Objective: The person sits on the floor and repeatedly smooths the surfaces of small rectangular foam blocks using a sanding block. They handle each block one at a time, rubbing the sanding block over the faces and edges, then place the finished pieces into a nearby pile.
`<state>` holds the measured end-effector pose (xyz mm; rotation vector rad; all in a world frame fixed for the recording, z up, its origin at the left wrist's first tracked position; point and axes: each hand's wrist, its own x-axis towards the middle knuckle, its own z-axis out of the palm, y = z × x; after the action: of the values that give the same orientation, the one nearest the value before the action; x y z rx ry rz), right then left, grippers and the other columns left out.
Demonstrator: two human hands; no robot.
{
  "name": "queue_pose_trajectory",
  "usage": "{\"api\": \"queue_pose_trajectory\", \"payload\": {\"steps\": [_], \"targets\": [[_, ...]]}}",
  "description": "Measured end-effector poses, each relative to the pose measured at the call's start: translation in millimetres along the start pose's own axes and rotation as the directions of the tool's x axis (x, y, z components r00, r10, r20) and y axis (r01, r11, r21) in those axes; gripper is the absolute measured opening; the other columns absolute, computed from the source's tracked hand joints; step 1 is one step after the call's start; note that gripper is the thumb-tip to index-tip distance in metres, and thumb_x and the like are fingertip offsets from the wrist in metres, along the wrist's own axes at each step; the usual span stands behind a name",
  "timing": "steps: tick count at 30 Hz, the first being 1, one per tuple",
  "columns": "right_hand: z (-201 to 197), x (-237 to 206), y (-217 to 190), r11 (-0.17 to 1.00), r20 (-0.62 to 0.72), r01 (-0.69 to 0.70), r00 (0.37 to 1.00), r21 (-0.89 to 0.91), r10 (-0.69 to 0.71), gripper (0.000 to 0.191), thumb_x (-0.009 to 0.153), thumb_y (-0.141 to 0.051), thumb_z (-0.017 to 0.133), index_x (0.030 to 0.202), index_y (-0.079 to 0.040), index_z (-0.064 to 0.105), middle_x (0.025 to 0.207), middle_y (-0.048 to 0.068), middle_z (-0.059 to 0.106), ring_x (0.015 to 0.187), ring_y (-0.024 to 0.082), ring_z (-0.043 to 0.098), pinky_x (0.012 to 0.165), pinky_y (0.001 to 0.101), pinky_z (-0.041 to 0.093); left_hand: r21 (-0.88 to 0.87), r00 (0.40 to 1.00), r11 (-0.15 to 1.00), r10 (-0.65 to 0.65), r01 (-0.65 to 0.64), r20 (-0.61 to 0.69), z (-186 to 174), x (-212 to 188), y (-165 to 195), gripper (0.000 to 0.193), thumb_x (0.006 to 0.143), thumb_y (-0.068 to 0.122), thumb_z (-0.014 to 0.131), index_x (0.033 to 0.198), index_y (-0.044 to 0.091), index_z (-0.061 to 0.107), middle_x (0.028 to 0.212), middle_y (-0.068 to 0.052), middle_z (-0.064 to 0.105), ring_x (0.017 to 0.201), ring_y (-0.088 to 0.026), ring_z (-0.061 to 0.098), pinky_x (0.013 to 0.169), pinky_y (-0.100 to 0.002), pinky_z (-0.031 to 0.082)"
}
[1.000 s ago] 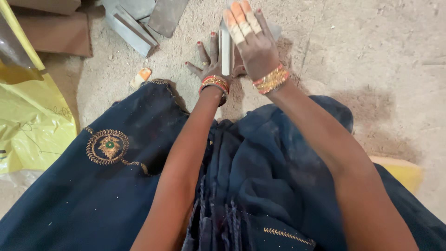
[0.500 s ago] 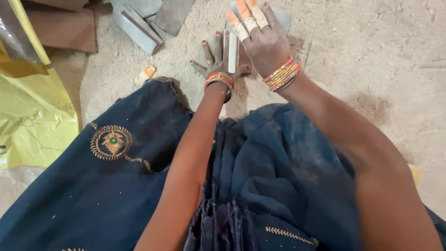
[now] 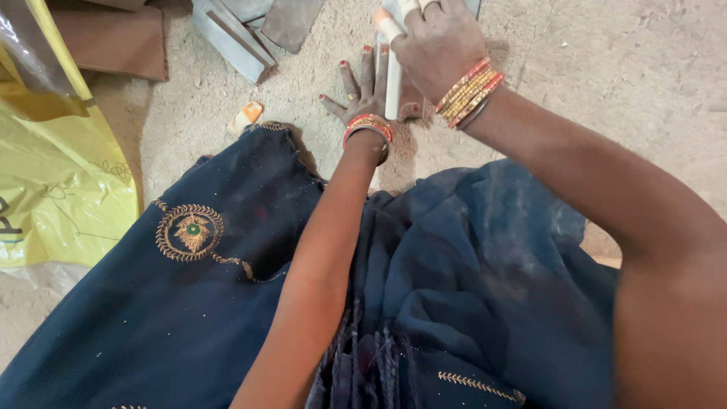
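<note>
A person in a dark blue embroidered garment [image 3: 189, 303] is sitting on a sandy floor [image 3: 606, 68] and working over a narrow pale strip [image 3: 393, 83], seen from the head camera. The left hand [image 3: 367, 95] is lying flat on the sand with fingers spread and released, palm down, just left of the strip and touching it along the forefinger side. The right hand [image 3: 438, 45] is hovering above the strip's far end with fingers bent; its fingertips, wrapped in white tape, are running off the top edge, so whether it is grasping the strip cannot be told. Both wrists are wearing red and gold bangles [image 3: 468, 91].

Left of the strip, a small orange and white piece [image 3: 245, 117] is lying on the sand beside the garment's hem. Beyond it, grey metal bars [image 3: 231, 30] are resting at an angle, with a brown slab [image 3: 113, 42] farther left. A yellow plastic sack [image 3: 53, 174] is lying crumpled at the far left of the strip; what is inside it is not showing.
</note>
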<state>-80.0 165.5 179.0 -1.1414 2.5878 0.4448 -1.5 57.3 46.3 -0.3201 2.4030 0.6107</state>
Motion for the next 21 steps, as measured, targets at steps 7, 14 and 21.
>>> {"api": "queue_pose_trajectory", "payload": {"steps": [7, 14, 21], "targets": [[-4, -74, -52, 0.967, -0.546, 0.181, 0.800, -0.178, -0.250, 0.040, 0.094, -0.021, 0.061, 0.131, -0.010, 0.072, 0.135, 0.011, 0.072, 0.136, 0.027, 0.059, 0.121, 0.0461, 0.038, 0.040, 0.997, 0.997, 0.071, -0.070, -0.035, -6, -4, 2, 0.091, 0.099, 0.048, 0.058, 0.165, 0.036, -0.003, 0.170, 0.008, -0.018, 0.158, -0.038, -0.015, 0.107, -0.089, 0.000], [-11, -22, 4, 0.989, -0.169, 0.121, 0.980, 0.081, -0.106, 0.042, 0.103, -0.013, 0.053, 0.140, 0.004, 0.064, 0.125, 0.027, 0.069, 0.122, 0.040, 0.061, 0.121, 0.0532, 0.038, 0.096, 0.998, 0.995, -0.005, -0.001, 0.057, -18, -13, 9, 0.094, 0.093, 0.075, 0.056, 0.165, 0.038, 0.009, 0.175, 0.008, -0.015, 0.162, -0.035, -0.014, 0.113, -0.085, 0.000], [12, -85, -57, 0.985, -0.535, 0.167, 0.837, 0.043, -0.118, 0.050, 0.089, -0.007, 0.065, 0.138, 0.002, 0.068, 0.138, 0.018, 0.068, 0.143, 0.030, 0.057, 0.127, 0.0466, 0.038, 0.052, 0.996, 0.998, 0.036, -0.032, -0.083, 1, 4, 4, 0.081, 0.101, 0.049, 0.052, 0.165, 0.041, 0.003, 0.171, 0.011, -0.015, 0.158, -0.035, -0.015, 0.107, -0.090, -0.001]]}}
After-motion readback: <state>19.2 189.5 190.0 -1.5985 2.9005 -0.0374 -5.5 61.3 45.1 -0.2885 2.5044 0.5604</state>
